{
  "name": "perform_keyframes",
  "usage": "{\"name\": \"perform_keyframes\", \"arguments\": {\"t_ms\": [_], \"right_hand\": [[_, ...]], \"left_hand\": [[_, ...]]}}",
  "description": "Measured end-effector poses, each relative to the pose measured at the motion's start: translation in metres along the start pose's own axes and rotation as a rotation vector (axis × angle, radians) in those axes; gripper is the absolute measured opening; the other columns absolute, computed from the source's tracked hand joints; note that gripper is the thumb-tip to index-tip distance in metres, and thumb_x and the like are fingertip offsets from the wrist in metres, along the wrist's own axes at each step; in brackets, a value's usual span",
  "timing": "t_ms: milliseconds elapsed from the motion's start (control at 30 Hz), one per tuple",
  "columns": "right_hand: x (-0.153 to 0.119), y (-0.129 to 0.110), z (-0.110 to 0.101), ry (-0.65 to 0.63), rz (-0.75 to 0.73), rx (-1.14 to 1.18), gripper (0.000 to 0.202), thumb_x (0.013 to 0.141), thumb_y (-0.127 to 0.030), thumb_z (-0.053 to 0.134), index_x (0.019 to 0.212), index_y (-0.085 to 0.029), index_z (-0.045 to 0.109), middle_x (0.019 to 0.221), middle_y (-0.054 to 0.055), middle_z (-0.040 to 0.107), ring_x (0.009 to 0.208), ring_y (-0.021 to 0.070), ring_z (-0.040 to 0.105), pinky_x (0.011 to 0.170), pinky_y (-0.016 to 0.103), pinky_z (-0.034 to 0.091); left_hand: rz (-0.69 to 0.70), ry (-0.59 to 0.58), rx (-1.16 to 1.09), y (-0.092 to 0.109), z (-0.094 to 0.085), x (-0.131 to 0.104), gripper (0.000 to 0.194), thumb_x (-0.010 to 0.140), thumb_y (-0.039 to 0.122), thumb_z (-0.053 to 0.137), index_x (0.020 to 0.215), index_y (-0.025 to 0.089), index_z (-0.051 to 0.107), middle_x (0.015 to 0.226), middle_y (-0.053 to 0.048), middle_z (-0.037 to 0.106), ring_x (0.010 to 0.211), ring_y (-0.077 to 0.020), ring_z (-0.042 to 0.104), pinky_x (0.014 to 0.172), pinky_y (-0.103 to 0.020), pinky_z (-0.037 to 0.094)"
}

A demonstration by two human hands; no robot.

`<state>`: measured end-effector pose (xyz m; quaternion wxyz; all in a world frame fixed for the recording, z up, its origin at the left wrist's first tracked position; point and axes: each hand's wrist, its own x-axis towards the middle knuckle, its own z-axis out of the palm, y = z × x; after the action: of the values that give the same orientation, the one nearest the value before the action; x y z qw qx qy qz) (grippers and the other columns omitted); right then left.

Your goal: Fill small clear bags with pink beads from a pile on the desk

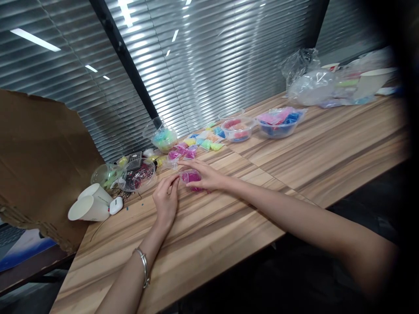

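A small clear plastic bag with a bright magenta filling (190,176) lies on the wooden table in front of me. My right hand (207,174) grips it from the right, thumb on the near side and fingers over the far edge. At the bag's left edge are the closed fingertips of my left hand (166,198), pinching its corner. A silver bangle circles my left wrist. Just beyond the fingers rest more small magenta bags (182,151). What fills the bag is too blurred to make out.
Bags in several colours (209,138) lie farther back, beside a bowl with red and peach contents (238,131), a bowl of blue and pink bags (279,124) and a green-filled bowl (164,139). Paper cups (88,208), a white earbud case (116,205) and cardboard (42,161) stand left.
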<state>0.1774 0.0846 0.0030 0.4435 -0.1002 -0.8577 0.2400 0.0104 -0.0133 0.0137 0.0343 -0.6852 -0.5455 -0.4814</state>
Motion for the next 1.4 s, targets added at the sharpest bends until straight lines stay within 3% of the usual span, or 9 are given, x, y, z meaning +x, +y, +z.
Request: {"name": "perform_keyframes", "arguments": {"t_ms": [200, 1400], "right_hand": [[0.0, 0.001, 0.0, -0.044, 0.013, -0.007, 0.069, 0.081, -0.041, 0.066, 0.142, -0.033, 0.034, 0.141, 0.003, 0.043, 0.128, 0.0266, 0.041, 0.104, 0.045, 0.036], [0.0, -0.002, -0.001, -0.032, 0.004, -0.007, 0.063, 0.083, -0.041, 0.063, 0.139, -0.025, 0.04, 0.139, 0.007, 0.047, 0.127, 0.0241, 0.043, 0.106, 0.042, 0.034]], "left_hand": [[0.125, 0.069, 0.04, -0.008, 0.003, 0.001, 0.019, 0.087, 0.021, 0.054, 0.099, 0.02, 0.069, 0.099, -0.005, 0.067, 0.095, -0.0151, 0.06, 0.089, -0.031, 0.047], [0.174, 0.098, 0.069, 0.001, 0.002, 0.001, 0.02, 0.085, 0.016, 0.056, 0.103, 0.018, 0.064, 0.105, -0.007, 0.062, 0.104, -0.0156, 0.057, 0.096, -0.034, 0.046]]}}
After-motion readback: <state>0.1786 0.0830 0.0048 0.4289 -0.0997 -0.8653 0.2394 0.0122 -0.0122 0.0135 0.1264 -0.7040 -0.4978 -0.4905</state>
